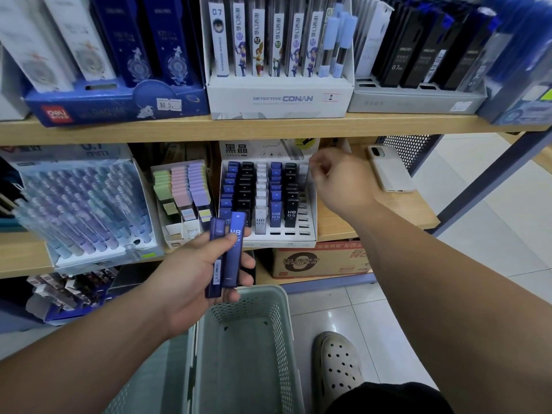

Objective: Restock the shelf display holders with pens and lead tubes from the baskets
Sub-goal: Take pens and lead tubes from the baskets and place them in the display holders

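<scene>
My left hand [194, 273] grips two dark blue lead tubes [231, 249] upright, just in front of the white display holder [286, 242] on the middle shelf. The holder carries columns of blue, black and white HB 0.5 tubes; its rightmost column shows mostly bare slots. My right hand [337, 177] reaches to the back of that rightmost column, its fingers curled round a pale lead tube [302, 174] there. A grey-green basket [268, 289] stands on the floor below my left hand, and nothing shows inside it.
A pastel pen display [83, 204] and a box of pastel pads [185, 189] stand left of the holder. A white phone [388, 171] lies on the shelf to the right. A cardboard box [322, 259] sits below. My clogged foot [337, 363] is beside the basket.
</scene>
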Demonstrator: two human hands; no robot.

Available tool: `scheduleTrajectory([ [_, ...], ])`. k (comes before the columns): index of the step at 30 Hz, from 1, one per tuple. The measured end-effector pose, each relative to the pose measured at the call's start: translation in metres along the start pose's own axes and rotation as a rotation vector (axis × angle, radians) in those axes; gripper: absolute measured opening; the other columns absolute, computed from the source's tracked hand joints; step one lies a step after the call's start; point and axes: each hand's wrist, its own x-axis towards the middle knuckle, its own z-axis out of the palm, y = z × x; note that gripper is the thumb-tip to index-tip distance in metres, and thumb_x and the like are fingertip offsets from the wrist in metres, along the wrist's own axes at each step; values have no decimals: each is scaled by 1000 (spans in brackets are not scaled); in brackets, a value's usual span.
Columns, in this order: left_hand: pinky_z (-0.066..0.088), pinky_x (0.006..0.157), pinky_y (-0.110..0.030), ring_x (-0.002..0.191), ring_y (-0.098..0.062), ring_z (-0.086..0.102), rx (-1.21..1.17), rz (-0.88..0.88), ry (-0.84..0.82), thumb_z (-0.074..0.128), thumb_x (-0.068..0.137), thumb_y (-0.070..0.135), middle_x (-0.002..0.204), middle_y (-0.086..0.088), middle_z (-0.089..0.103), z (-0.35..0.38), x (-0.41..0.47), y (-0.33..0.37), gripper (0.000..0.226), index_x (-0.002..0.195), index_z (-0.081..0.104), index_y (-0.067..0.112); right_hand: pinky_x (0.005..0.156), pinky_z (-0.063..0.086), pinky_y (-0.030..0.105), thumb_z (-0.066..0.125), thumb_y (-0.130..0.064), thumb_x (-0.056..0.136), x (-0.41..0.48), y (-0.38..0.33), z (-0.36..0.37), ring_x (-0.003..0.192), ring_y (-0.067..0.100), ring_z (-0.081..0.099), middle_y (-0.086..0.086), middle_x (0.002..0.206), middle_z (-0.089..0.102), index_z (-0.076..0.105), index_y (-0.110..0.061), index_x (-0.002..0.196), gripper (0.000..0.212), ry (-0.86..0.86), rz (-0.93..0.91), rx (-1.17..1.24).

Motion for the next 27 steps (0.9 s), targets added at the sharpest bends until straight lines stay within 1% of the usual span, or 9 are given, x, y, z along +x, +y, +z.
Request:
scheduleTrajectory([
  [1,44,42,-26,58,-23,64,16,9,-13,54,102,28,84,-15,70,1,-1,1,24,116,72,22,62,44,20,60,-32,98,-2,-8,-5,69,2,60,-6,81,69,71,-23,93,15,2,14,67],
  [3,39,41,-25,58,-23,62,37,22,-37,54,102,29,83,-14,70,2,-3,2,24,113,74,23,53,39,15,61,-38,98,-9,-27,-14,52,0,52,-4,62,63,70,-15,79,30,-45,47,274],
  [6,35,40,-23,57,-23,60,52,41,-64,54,102,27,83,-15,69,6,-4,2,23,112,74,22,51,44,26,65,-40,97,-30,-57,-25,52,11,57,5,68,70,74,-13,86,31,-366,122,572],
  [8,34,39,-23,55,-23,59,60,48,-82,55,102,26,82,-16,69,9,-5,1,23,114,72,17,48,43,21,67,-32,97,-47,-68,-25,54,10,60,9,75,73,75,-11,90,23,-592,85,618],
  [10,33,38,-23,52,-23,58,60,46,-92,56,101,24,81,-17,70,11,-6,-1,22,116,67,13,47,43,14,68,-17,96,-58,-73,-23,54,5,61,8,76,72,75,-4,93,15,-668,15,621],
  [16,32,38,-21,56,-22,61,69,-4,-109,57,100,31,91,-19,74,10,-11,-2,26,118,66,15,49,45,19,70,-9,93,-59,-71,-29,60,12,64,3,76,72,73,-11,92,4,-678,54,661],
  [19,31,37,-21,55,-22,60,36,-83,-76,49,102,46,100,-21,75,6,-11,-2,39,119,65,15,52,51,22,69,-7,94,-51,-63,-36,60,11,66,9,75,72,72,-9,93,4,-543,102,661],
  [23,26,37,-20,47,-18,43,-42,-126,-7,38,104,46,84,-17,69,-7,-6,-1,51,120,67,7,72,62,45,68,-8,96,-40,-46,-38,65,17,69,13,78,72,70,-12,91,7,-344,162,494],
  [27,25,38,-20,44,-15,34,-83,-136,-56,39,104,39,65,-7,50,-14,-4,0,47,118,68,5,77,60,34,69,-12,95,-40,-39,-23,76,13,70,-7,81,69,73,-16,101,8,-274,28,253],
])
